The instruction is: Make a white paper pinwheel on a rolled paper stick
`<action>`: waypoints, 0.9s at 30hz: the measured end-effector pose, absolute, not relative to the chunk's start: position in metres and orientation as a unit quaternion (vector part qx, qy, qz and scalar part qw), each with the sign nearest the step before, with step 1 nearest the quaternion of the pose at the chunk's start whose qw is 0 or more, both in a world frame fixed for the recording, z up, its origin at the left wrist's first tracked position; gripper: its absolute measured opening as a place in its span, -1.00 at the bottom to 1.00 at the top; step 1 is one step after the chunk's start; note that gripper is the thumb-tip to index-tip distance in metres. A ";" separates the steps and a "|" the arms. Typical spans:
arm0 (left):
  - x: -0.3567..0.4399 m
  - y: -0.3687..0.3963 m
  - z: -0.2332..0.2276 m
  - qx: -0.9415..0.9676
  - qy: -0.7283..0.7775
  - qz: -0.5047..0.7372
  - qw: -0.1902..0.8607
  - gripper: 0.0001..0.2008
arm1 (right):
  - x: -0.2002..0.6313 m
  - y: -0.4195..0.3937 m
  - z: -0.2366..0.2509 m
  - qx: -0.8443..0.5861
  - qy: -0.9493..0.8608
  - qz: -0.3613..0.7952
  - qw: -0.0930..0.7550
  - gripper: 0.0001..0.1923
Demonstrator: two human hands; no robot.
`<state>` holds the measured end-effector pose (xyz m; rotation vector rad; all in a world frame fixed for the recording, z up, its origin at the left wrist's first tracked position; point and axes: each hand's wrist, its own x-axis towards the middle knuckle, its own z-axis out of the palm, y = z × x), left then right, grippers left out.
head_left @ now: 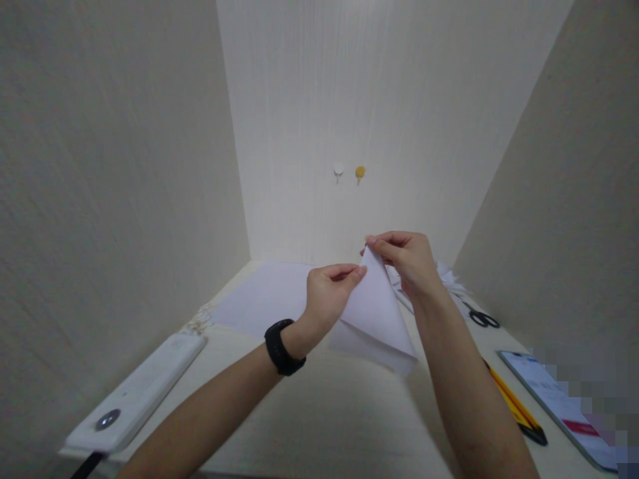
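A folded sheet of white paper (377, 309) is held up above the desk, its corner pointing upward and a lower layer hanging beneath the fold. My right hand (407, 256) pinches the top corner between thumb and fingertips. Lower on the paper's left edge, my left hand (332, 289) grips it with thumb and forefinger; a black watch (283, 347) is on that wrist. Behind my left hand, more white paper (264, 293) lies flat on the desk.
A white box-shaped device (140, 392) with a dark cable lies at the left. On the right are black-handled scissors (484, 318), a yellow and black tool (516, 402) and a phone-like screen (559, 406). Pale panels surround the desk; two small hooks, white (338, 169) and yellow (360, 172), hang behind.
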<state>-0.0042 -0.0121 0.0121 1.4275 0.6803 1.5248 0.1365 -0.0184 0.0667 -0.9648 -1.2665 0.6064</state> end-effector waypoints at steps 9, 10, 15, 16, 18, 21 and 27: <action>-0.004 -0.011 0.017 0.569 0.270 0.618 0.470 -0.85 | 0.130 -0.015 0.062 -0.406 -0.542 0.217 0.703 -0.81; -0.005 -0.011 0.018 0.568 0.271 0.620 0.469 -0.86 | 0.130 -0.015 0.061 -0.401 -0.543 0.224 0.703 -0.80; -0.005 -0.012 0.020 0.577 0.269 0.610 0.472 -0.88 | 0.127 -0.015 0.059 -0.391 -0.533 0.229 0.715 -0.80; -0.005 -0.012 0.019 0.579 0.270 0.607 0.473 -0.88 | 0.127 -0.014 0.059 -0.389 -0.527 0.223 0.722 -0.81; -0.004 -0.014 0.019 0.583 0.276 0.598 0.475 -0.87 | 0.127 -0.013 0.059 -0.379 -0.506 0.220 0.743 -0.83; -0.003 -0.015 0.017 0.596 0.287 0.580 0.476 -0.86 | 0.135 -0.010 0.062 -0.365 -0.458 0.218 0.781 -0.82; -0.005 -0.010 0.014 0.588 0.292 0.594 0.465 -0.84 | 0.154 -0.016 0.065 -0.415 -0.535 0.314 0.666 -0.71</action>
